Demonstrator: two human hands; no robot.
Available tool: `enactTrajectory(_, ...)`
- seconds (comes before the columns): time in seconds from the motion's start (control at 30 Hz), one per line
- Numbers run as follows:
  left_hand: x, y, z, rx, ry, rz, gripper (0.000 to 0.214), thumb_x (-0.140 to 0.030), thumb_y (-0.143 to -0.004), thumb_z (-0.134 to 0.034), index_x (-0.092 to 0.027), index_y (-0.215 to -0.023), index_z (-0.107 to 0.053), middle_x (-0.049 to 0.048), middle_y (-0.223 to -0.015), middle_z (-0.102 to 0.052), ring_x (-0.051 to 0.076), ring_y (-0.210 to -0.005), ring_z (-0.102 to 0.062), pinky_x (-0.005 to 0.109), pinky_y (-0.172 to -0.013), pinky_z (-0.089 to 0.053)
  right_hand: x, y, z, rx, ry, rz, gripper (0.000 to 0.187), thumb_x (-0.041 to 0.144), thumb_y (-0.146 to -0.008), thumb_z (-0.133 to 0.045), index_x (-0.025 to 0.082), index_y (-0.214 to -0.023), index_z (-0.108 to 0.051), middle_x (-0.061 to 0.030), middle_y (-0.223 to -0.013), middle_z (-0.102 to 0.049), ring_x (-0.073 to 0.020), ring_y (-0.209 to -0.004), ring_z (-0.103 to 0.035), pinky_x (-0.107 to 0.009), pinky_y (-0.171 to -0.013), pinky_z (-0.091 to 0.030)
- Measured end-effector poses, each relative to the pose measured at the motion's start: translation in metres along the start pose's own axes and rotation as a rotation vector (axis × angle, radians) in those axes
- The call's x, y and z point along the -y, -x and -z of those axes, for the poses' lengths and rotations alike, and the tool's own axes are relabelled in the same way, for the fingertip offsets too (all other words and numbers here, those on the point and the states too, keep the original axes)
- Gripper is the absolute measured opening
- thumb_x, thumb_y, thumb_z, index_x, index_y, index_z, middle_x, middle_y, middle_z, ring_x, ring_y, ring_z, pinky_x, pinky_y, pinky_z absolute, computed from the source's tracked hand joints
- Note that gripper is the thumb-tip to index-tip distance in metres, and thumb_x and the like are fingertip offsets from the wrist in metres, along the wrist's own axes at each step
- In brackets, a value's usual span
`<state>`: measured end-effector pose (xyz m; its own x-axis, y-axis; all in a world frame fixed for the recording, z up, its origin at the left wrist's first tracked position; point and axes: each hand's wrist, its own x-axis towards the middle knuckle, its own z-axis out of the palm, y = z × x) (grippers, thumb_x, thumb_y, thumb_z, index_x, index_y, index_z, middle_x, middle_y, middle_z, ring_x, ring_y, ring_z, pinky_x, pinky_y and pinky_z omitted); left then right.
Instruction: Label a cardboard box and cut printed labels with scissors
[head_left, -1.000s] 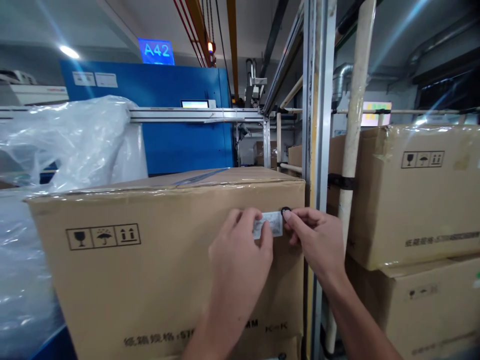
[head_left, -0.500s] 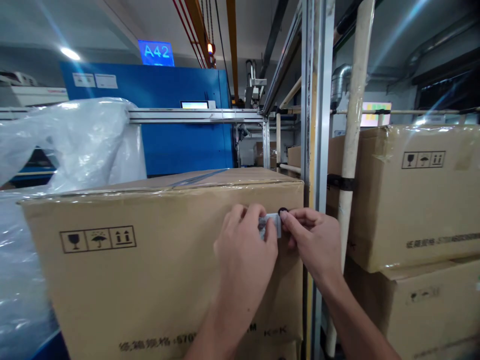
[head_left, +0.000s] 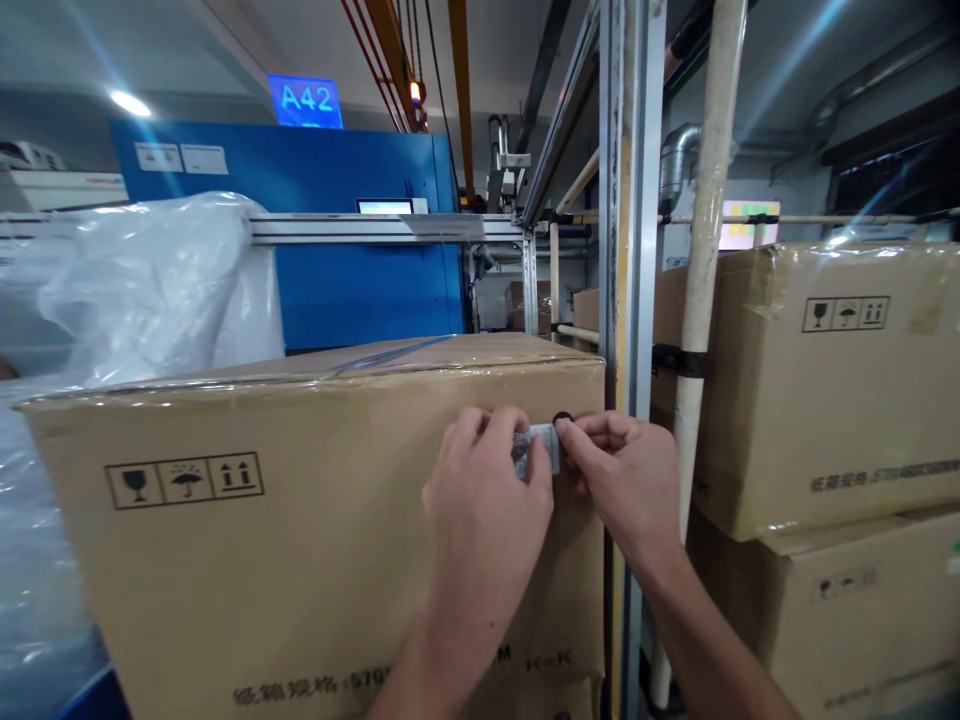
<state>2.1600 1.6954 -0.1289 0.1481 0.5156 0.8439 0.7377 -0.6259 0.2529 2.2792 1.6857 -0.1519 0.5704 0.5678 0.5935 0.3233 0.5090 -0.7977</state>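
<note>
A large cardboard box (head_left: 300,520) wrapped in clear film stands in front of me, printed with handling symbols at the left. Near its upper right corner a small white label (head_left: 541,447) lies against the box front. My left hand (head_left: 487,510) presses on the label's left part with thumb and fingers, covering most of it. My right hand (head_left: 626,480) pinches the label's right edge between thumb and forefinger. A small black round thing (head_left: 562,418) shows just above my right fingertips.
A metal rack post (head_left: 628,200) and a cream pipe (head_left: 705,200) stand right of the box. More film-wrapped cartons (head_left: 825,400) are stacked at the right. Crumpled clear plastic sheet (head_left: 142,290) rises at the left. A blue machine (head_left: 352,250) with sign A42 stands behind.
My left hand has slid to the right over the label, so less of the label shows. My right hand stays at the label's right edge. The view has shifted slightly.
</note>
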Motion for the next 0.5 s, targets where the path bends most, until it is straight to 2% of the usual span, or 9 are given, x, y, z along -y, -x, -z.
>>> enactTrajectory(0.17,0.001,0.001,0.002,0.018,0.019,0.01,0.01,-0.03,-0.087,-0.052,-0.024,-0.083,-0.059,0.0024,-0.088,-0.057,0.021,-0.083,-0.055,0.032,-0.065,-0.038,0.0,-0.004,0.004,0.019,0.087,-0.01,0.033,0.048,-0.075,-0.068,0.016,-0.068,-0.068,-0.0006,-0.051,-0.062,-0.0115,-0.038,-0.053,-0.021,-0.036,-0.039)
enactTrajectory(0.33,0.007,0.005,0.008,0.062,0.025,0.058,0.009,-0.029,-0.085,-0.054,-0.026,-0.091,-0.06,0.0008,-0.094,-0.06,0.02,-0.081,-0.058,0.032,-0.065,-0.038,-0.004,-0.01,0.014,0.006,0.279,0.013,0.051,0.06,-0.071,-0.068,0.017,-0.046,-0.056,0.0,-0.039,-0.052,-0.0103,-0.035,-0.047,-0.021,-0.036,-0.036)
enactTrajectory(0.5,0.024,0.014,0.023,0.041,0.026,0.096,0.012,-0.034,-0.084,-0.055,-0.026,-0.092,-0.061,0.0006,-0.096,-0.061,0.02,-0.081,-0.058,0.033,-0.068,-0.041,-0.006,-0.011,0.019,0.077,0.012,-0.162,0.049,0.059,-0.07,-0.069,0.016,-0.051,-0.056,0.0024,-0.041,-0.049,-0.0096,-0.033,-0.045,-0.021,-0.033,-0.034)
